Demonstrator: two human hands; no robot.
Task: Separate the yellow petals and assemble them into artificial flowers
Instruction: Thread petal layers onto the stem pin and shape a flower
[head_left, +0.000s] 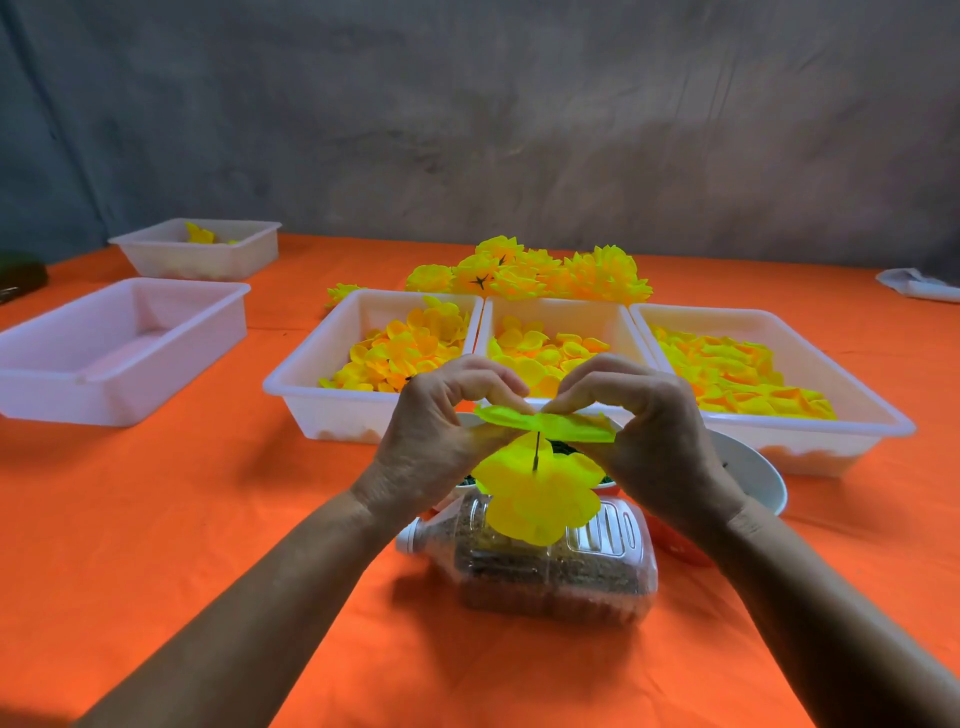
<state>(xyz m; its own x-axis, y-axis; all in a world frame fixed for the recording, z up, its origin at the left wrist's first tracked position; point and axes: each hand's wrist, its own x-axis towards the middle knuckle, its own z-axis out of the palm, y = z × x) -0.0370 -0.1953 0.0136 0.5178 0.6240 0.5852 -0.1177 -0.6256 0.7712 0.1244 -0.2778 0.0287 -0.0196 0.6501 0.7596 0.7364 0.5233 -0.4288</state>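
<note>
Both hands meet above the middle of the orange counter (208, 519), each pinching one end of a flat yellow petal (545, 422) held level between them. The left hand (441, 431) has its fingers curled down onto the petal's left edge, and the right hand (644, 431) grips the right edge the same way. A thin green stem (536, 452) runs down from the petal's centre to a second, larger petal layer (540, 499) that hangs just below the hands. Beneath that layer a clear plastic bottle (545, 566) filled with brownish grains lies on its side on the counter. Just beyond the hands stand three white trays side by side holding loose yellow petals: a left tray (306, 384), a middle tray (556, 306) and a right tray (857, 410). Behind them sits a heap of finished flowers (535, 275). Two more white trays (119, 353) rest well apart to the left. A white bowl (753, 473) shows beside the right wrist.
</note>
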